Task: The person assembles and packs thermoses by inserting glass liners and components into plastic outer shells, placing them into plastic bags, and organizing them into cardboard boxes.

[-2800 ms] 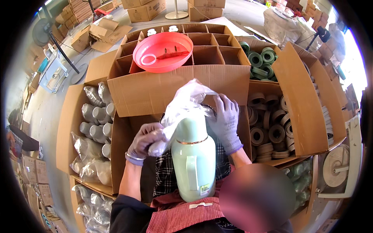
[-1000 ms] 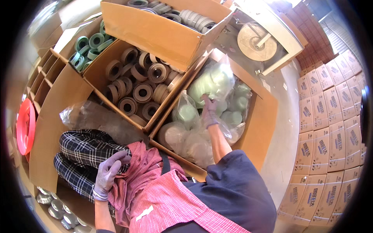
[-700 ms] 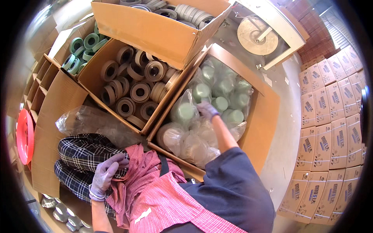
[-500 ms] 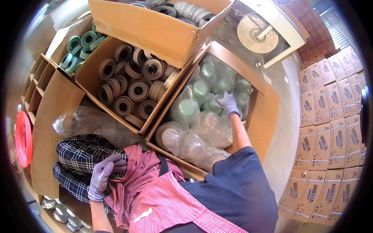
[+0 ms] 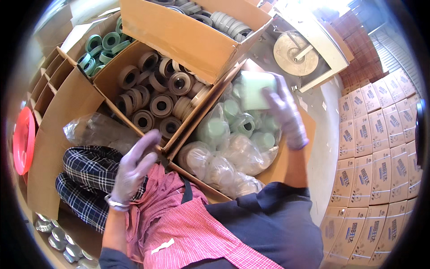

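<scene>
In my right hand (image 5: pixel 287 114), gloved in light purple, is a pale green plastic cup (image 5: pixel 256 91), smeared by motion and raised over the right cardboard box (image 5: pixel 177 167). Below it lie more green cups (image 5: pixel 243 124), some inside clear plastic bags (image 5: pixel 242 152) with whitish round pieces. My left hand (image 5: pixel 132 169), gloved too, is held empty above my lap with thumb and fingers apart. It is nearest to the front edge of the middle box (image 5: pixel 150 144), where many grey-brown ring-shaped parts (image 5: pixel 161 105) are heaped.
Green rings (image 5: pixel 107 42) fill a box at the far left, grey rings (image 5: pixel 228 24) one at the back. A crumpled clear bag (image 5: pixel 96 130), a red round stool top (image 5: pixel 24 140) and silvery pieces (image 5: pixel 60 237) are on my left. Stacked cartons (image 5: pixel 371 166) stand right.
My right hand has come up out of the right box with a green cup. My left hand has risen from my lap, moved forward and spread its fingers.
</scene>
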`<state>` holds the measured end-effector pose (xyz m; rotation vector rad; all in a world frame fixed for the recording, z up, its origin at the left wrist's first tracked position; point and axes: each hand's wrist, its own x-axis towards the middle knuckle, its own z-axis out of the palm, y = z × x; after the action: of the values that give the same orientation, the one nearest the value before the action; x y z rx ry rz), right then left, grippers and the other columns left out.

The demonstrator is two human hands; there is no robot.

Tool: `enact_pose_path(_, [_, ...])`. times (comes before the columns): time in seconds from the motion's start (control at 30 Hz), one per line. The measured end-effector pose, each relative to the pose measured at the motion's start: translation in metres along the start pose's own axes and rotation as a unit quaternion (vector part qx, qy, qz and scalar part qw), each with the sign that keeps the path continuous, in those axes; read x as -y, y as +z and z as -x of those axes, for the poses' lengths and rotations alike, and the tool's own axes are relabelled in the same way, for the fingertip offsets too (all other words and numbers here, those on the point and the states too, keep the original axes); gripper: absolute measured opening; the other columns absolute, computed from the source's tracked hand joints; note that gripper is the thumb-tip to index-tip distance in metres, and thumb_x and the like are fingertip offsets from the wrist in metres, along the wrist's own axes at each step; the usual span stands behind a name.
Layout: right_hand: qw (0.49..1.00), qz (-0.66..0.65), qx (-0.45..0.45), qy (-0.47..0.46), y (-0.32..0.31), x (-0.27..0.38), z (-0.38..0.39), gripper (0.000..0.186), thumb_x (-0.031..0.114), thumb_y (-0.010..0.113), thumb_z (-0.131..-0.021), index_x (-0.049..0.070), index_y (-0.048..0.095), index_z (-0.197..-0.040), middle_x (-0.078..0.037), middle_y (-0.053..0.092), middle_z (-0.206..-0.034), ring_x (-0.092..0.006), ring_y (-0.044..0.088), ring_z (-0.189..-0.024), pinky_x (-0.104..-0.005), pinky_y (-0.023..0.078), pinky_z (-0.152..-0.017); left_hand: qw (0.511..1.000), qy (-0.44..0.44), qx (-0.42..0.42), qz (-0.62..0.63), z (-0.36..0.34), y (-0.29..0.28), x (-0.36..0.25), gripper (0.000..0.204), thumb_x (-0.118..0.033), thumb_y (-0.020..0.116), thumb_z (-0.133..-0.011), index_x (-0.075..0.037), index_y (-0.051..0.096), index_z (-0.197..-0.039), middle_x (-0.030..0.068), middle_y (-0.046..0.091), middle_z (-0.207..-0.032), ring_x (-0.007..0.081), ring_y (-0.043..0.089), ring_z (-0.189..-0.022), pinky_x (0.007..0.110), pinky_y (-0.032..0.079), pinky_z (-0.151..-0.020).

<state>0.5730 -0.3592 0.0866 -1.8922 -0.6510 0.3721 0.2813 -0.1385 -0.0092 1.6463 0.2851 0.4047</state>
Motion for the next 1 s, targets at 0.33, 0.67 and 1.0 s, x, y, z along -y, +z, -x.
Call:
enact_pose_path(0.33, [0.877, 0.477, -0.051, -0.023, -0.024, -0.211, -0.044, 0.031, 0.026, 0.060, -0.083, 0.001, 0.068, -0.097, -0.026, 0.067, -0.090, -0.0402, 0.067, -0.083, -0.0463, 0.053, -0.076, 0.985, -0.055, -0.163, 0.015, 0.072, -0.047, -0.025, 0.029, -0.020, 0.062, -0.096, 0.005, 0.064, -0.112, 0.0013, 0.066, -0.087, 0.0050, 0.051, -0.069, 0.021, 0.044, -0.065])
enact_pose_path(0.67, [0.860, 0.506, -0.006, 0.072, -0.046, -0.335, -0.019, 0.043, 0.041, 0.064, -0.084, 0.000, 0.069, -0.096, -0.027, 0.066, -0.098, -0.0429, 0.061, -0.090, -0.0474, 0.047, -0.080, 0.862, -0.197, 0.074, -0.462, 0.199, -0.045, 0.061, 0.037, -0.040, 0.052, -0.094, -0.005, 0.063, -0.099, 0.0180, 0.068, -0.087, 0.0328, 0.066, -0.095, 0.056, 0.030, -0.107])
enact_pose_path(1.0, [0.960, 0.118, -0.101, -0.231, 0.023, 0.062, 0.023, 0.032, 0.001, 0.073, -0.078, -0.001, 0.069, -0.110, -0.008, 0.063, -0.111, -0.0193, 0.059, -0.102, -0.0315, 0.049, -0.087, 0.957, -0.036, -0.258, -0.124, 0.130, -0.145, -0.009, 0.045, -0.035, 0.054, -0.100, -0.002, 0.056, -0.131, 0.0090, 0.062, -0.125, 0.0193, 0.060, -0.114, 0.032, 0.048, -0.099])
